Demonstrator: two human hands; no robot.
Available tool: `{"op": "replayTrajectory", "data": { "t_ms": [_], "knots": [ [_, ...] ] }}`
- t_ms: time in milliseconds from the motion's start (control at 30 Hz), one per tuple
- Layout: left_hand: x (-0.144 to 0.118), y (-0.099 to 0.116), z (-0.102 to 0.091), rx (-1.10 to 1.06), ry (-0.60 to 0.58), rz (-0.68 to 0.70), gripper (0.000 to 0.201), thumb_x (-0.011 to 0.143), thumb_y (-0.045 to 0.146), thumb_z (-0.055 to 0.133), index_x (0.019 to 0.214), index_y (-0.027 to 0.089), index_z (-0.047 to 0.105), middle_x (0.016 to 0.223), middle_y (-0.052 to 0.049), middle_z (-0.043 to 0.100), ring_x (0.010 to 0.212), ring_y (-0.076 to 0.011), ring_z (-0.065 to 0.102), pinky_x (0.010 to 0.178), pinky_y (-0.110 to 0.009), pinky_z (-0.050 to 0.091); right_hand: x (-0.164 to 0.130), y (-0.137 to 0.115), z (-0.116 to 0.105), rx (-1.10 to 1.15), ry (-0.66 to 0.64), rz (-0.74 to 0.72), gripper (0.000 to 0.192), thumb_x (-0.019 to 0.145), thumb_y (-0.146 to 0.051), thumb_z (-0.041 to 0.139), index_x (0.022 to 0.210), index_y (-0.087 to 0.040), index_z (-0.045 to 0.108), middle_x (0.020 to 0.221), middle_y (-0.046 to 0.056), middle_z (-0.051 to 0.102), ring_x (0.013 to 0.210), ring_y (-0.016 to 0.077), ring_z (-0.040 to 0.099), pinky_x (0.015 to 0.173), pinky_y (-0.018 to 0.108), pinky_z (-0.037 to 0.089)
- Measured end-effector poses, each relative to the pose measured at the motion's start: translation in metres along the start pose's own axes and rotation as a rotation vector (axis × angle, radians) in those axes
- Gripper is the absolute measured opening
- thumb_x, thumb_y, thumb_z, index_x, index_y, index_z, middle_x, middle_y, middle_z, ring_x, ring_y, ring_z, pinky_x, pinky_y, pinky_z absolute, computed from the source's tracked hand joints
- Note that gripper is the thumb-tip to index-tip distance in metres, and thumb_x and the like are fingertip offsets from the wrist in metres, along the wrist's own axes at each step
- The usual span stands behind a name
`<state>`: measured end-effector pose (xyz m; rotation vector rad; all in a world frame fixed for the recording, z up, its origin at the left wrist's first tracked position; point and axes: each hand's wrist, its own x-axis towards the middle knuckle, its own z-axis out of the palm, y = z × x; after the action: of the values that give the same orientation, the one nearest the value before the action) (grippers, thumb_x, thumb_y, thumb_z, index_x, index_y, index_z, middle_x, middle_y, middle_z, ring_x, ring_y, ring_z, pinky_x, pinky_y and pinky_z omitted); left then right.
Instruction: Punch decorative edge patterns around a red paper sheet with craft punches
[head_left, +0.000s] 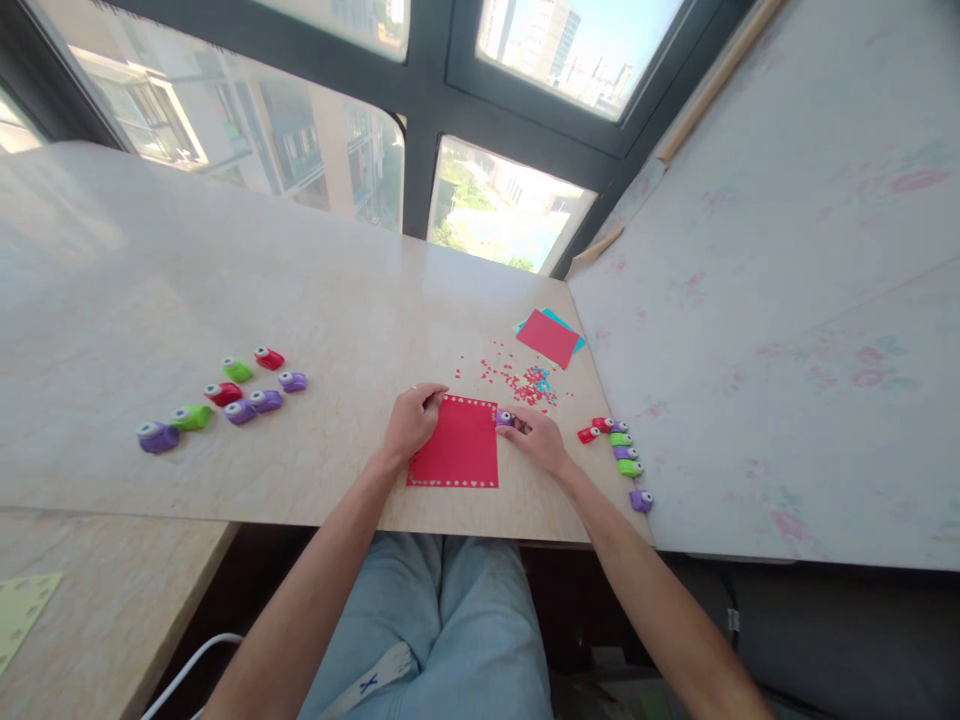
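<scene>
My left hand fingers press the red paper flat on the surface. Right hand fingers wrap a lil purple punch at the paper's edge.

Almost nothing here can be read. The one mark is on a pale strip lying against the person's jeans near the lower edge of the view: a small blue sign that looks like an "X", though it is too small to be sure. The red paper carries only rows of punched shapes along its edges, no letters or numbers.
</scene>
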<state>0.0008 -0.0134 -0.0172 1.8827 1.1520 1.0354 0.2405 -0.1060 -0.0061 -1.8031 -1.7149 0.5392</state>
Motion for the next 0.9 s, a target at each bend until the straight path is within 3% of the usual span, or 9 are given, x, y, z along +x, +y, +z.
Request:
{"op": "replayTrajectory", "data": {
  "t_ms": [100, 333, 600, 733, 833, 900],
  "knots": [
    [-0.001, -0.001, -0.003, -0.015, 0.011, -0.012, 0.022, 0.087, 0.018, 0.052, 0.096, 0.018, 0.073, 0.097, -0.008, 0.075, 0.088, -0.0207, 0.069, 0.084, -0.035, 0.055, -0.003, -0.002, 0.006, -0.043, 0.084, 0.006, 0.036, 0.085, -0.05, 0.062, 0.106, -0.023, 0.071, 0.078, 0.004, 0.065, 0.07, 0.0202, 0.056, 0.071, 0.032, 0.044],
    [-0.003, -0.002, -0.003, -0.01, 0.012, 0.002, 0.022, 0.087, 0.021, 0.052, 0.097, 0.018, 0.072, 0.096, -0.009, 0.075, 0.087, -0.0212, 0.069, 0.083, -0.037, 0.055, -0.005, 0.004, 0.01, 0.198, 0.259, 0.058, 0.041, 0.085, -0.052, 0.059, 0.112, -0.022, 0.067, 0.082, 0.003, 0.061, 0.071, 0.0194, 0.053, 0.074, 0.032, 0.046],
    [-0.003, -0.001, -0.003, -0.012, -0.001, -0.006, 0.023, 0.088, 0.025, 0.052, 0.096, 0.017, 0.072, 0.094, -0.009, 0.075, 0.085, -0.0211, 0.069, 0.081, -0.036, 0.055, -0.007, 0.013, 0.011, 0.326, 0.392, 0.039, 0.043, 0.085, -0.056, 0.062, 0.11, -0.022, 0.066, 0.094, 0.006, 0.061, 0.081, 0.0202, 0.057, 0.079, 0.034, 0.05],
    [-0.002, 0.0, -0.004, -0.021, 0.007, -0.009, 0.023, 0.088, 0.026, 0.052, 0.096, 0.017, 0.072, 0.093, -0.009, 0.075, 0.083, -0.0209, 0.069, 0.079, -0.036, 0.056, -0.01, 0.007, 0.012, 0.394, 0.354, -0.006, 0.043, 0.083, -0.057, 0.064, 0.11, -0.023, 0.064, 0.109, 0.009, 0.057, 0.09, 0.0217, 0.058, 0.069, 0.033, 0.055],
    [-0.003, 0.001, -0.004, -0.019, 0.01, -0.01, 0.022, 0.088, 0.026, 0.052, 0.096, 0.017, 0.072, 0.092, -0.008, 0.075, 0.082, -0.0207, 0.069, 0.08, -0.036, 0.056, -0.011, 0.003, 0.014, 0.561, 0.229, 0.001, 0.046, 0.083, -0.058, 0.063, 0.116, -0.025, 0.059, 0.13, 0.012, 0.049, 0.097, 0.0235, 0.062, 0.059, 0.031, 0.058],
    [-0.003, 0.002, -0.005, -0.017, 0.007, -0.011, 0.022, 0.088, 0.026, 0.053, 0.096, 0.018, 0.072, 0.092, -0.008, 0.075, 0.082, -0.0205, 0.069, 0.079, -0.035, 0.056, -0.009, 0.002, 0.015, 0.596, 0.156, -0.033, 0.046, 0.084, -0.057, 0.062, 0.117, -0.025, 0.059, 0.138, 0.013, 0.045, 0.107, 0.0258, 0.061, 0.071, 0.036, 0.06]
  ]
}}
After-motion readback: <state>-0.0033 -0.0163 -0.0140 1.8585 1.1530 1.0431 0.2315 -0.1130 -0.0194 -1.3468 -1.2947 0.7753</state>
